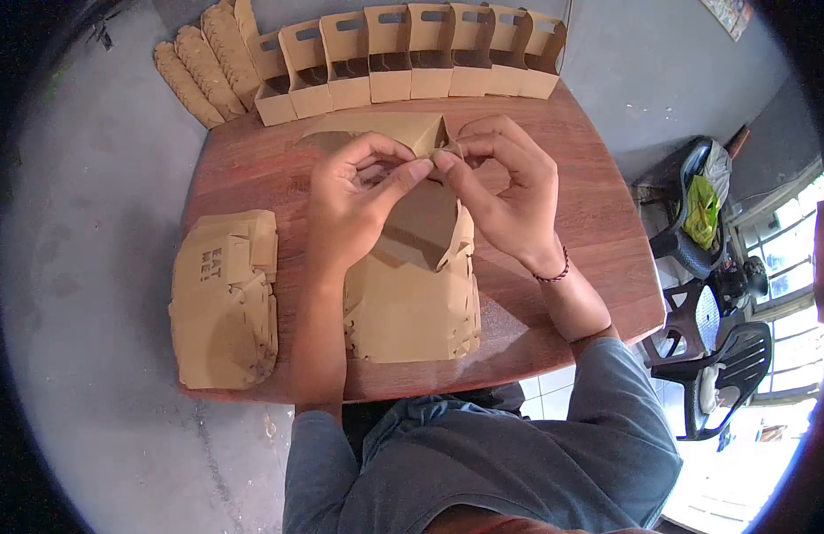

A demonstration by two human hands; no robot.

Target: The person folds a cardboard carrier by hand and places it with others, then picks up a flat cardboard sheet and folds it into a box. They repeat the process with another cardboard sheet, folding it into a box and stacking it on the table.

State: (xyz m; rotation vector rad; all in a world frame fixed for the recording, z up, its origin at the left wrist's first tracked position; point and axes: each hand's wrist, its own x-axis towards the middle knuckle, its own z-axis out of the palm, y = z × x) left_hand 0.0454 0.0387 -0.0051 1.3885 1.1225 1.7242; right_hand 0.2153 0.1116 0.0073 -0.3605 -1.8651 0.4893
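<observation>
Between both hands, above the table, is a partly folded brown cardboard carrier (421, 227). My left hand (363, 196) pinches its edge with thumb and forefinger. My right hand (510, 182), with a braided bracelet at the wrist, pinches the same corner from the other side, so the thumbs almost meet. Fingers hide the exact flap or tab they grip. Under the carrier lies a stack of flat cardboard blanks (407, 316). To the left of my left forearm rests another stack of flat blanks (221, 307), its top one printed "EAT ME!".
A row of upright carriers with handle holes (430, 80) lines the far edge of the wooden table (590, 240). Left of it lean nested cardboard pieces (203, 67). Dark plastic chairs (737, 374) and a yellow-green bag (701, 212) stand at right, by a bright window.
</observation>
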